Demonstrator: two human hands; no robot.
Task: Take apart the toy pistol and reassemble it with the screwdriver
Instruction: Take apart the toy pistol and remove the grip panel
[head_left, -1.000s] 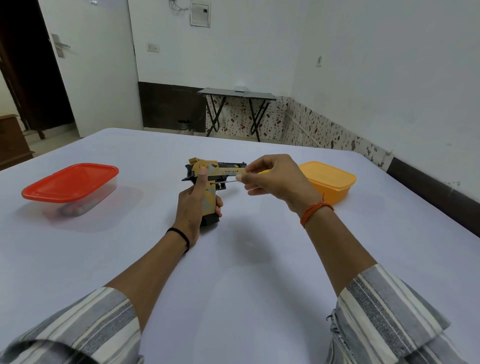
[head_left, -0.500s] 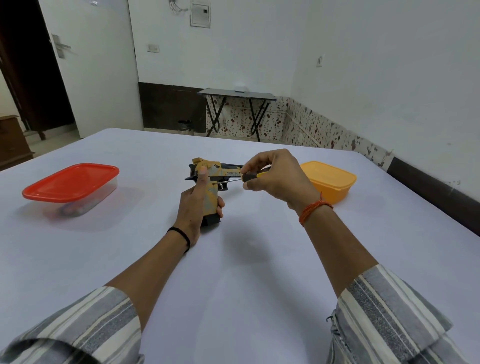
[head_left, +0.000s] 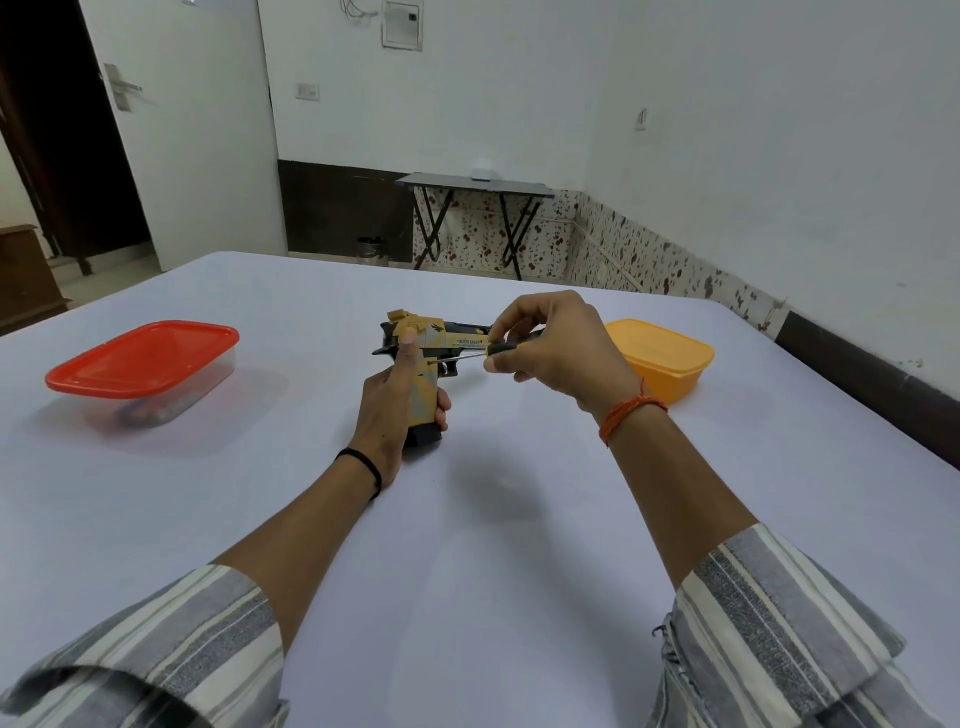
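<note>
Mid-frame, my left hand (head_left: 387, 400) clamped the light, rigid toy pistol (head_left: 423, 364) by its handle; my right hand (head_left: 550, 343) pinched the thin screwdriver (head_left: 480, 354).

The toy pistol (head_left: 434, 340) looks like matt plastic, yellow and grey patches over black, and the screwdriver (head_left: 496, 351) touching its side has a thin shiny metal shaft and a dark handle. It stands on a table (head_left: 493, 519) spread with a smooth, matt, pale cloth. Left of the pistol is a clear plastic box (head_left: 143, 371) with a glossy red lid, and right of it an opaque yellow plastic box (head_left: 667, 364) with a dull sheen; the striped sleeves (head_left: 769, 613) are woven cloth.
</note>
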